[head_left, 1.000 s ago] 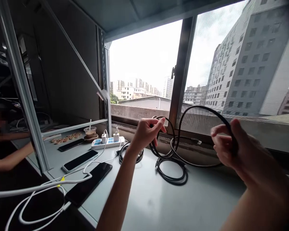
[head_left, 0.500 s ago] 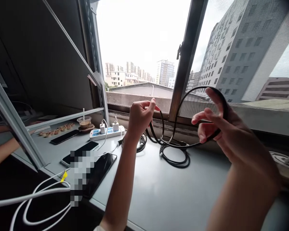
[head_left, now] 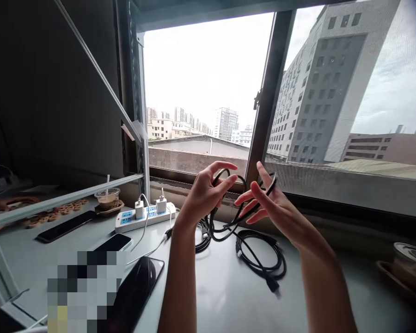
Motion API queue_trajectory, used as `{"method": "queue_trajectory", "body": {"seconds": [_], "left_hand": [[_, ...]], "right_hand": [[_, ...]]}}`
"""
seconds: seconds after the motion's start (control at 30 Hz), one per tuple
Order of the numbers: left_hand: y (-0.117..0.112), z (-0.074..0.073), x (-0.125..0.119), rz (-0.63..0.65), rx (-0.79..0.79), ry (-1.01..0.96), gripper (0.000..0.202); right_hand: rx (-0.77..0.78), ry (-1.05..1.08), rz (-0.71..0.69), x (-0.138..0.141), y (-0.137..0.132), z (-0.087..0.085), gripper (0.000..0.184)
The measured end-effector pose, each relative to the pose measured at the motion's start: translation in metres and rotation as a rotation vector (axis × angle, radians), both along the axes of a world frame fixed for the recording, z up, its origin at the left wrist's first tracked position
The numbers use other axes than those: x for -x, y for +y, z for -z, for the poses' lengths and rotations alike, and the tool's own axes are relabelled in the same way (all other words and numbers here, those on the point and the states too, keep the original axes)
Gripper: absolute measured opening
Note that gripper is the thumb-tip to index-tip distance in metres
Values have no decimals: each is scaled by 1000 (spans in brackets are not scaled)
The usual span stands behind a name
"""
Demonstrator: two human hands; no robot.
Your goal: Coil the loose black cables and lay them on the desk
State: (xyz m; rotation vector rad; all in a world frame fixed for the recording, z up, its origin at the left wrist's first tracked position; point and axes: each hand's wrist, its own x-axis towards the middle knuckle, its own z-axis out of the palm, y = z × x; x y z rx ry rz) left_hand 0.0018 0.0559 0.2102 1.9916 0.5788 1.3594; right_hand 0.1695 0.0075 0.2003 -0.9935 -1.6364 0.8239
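A black cable (head_left: 222, 239) hangs in loops between my two hands, above the table. Bent fingers and thumb of my left hand (head_left: 208, 189) close around one side of the loops. My right hand (head_left: 280, 210) has its fingers spread, with the cable lying across it between thumb and forefinger. From the loops one strand runs down to a dark plug (head_left: 273, 284), slightly blurred, over the table. Below my right hand lies a coiled black cable (head_left: 283, 261). Another coiled cable (head_left: 204, 247) is partly hidden behind my left forearm.
A white power strip (head_left: 121, 225) with two chargers stands left of my hands. Phones (head_left: 142, 282) lie on the left, partly under a pixelated patch. Drink cups (head_left: 107, 200) stand at far left and right. A metal frame (head_left: 79, 196) and the window bound the table (head_left: 222, 296).
My hands have come closer together, the right one moving left. The wide loop has drawn into smaller ones, and a plug end now hangs over the coil. The view has shifted.
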Motion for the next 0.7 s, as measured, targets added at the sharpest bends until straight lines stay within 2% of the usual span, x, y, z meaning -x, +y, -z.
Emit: {"method": "queue_trajectory", "body": {"seconds": [0.07, 0.17, 0.27, 0.33, 0.43, 0.53, 0.7], "left_hand": [[0, 0, -1, -10, -8, -17, 36], [-6, -2, -1, -12, -5, 48, 42], [-16, -3, -5, -22, -31, 60, 43], [-22, -5, -10, -33, -62, 15, 40], [-27, -6, -18, -57, -111, -95, 23], [-32, -8, -22, -158, -194, -255, 11], [-41, -9, -24, -354, -360, -472, 14]], "right_hand": [[21, 10, -7, -8, 5, -1, 94], [51, 42, -184, -15, 5, -1, 92], [47, 11, -418, -10, 3, 3, 72], [9, -51, -482, -2, 2, 7, 52], [-77, -142, -452, 6, 4, 13, 32], [-146, -134, -330, 5, 7, 14, 36], [-239, 46, -99, -7, 6, 6, 46]]}}
